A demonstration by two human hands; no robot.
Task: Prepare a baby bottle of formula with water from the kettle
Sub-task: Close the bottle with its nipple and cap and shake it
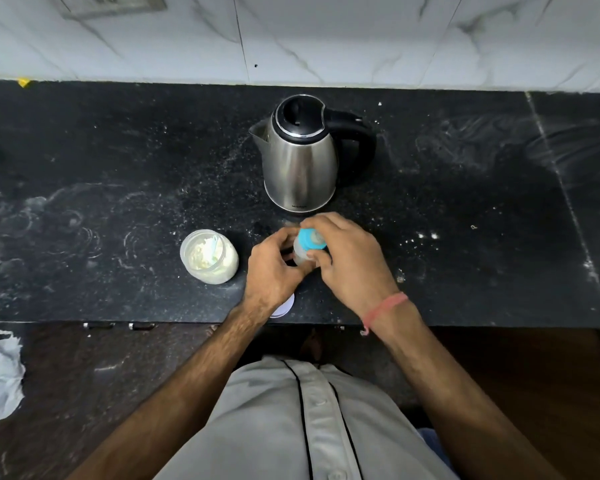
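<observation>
kettle (300, 157) behind bottle (305, 249) | jar (209, 256) left of bottle | all on counter (465, 202)

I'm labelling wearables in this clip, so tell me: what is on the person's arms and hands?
Both forearms are bare, with no sleeves reaching into view and no gloves. The left hand shows no ring, watch or band. By the right hand, a thin reddish-pink thread band circles the wrist, with a loose end hanging down. The person wears a light grey buttoned shirt with thin dark stripes.
</observation>
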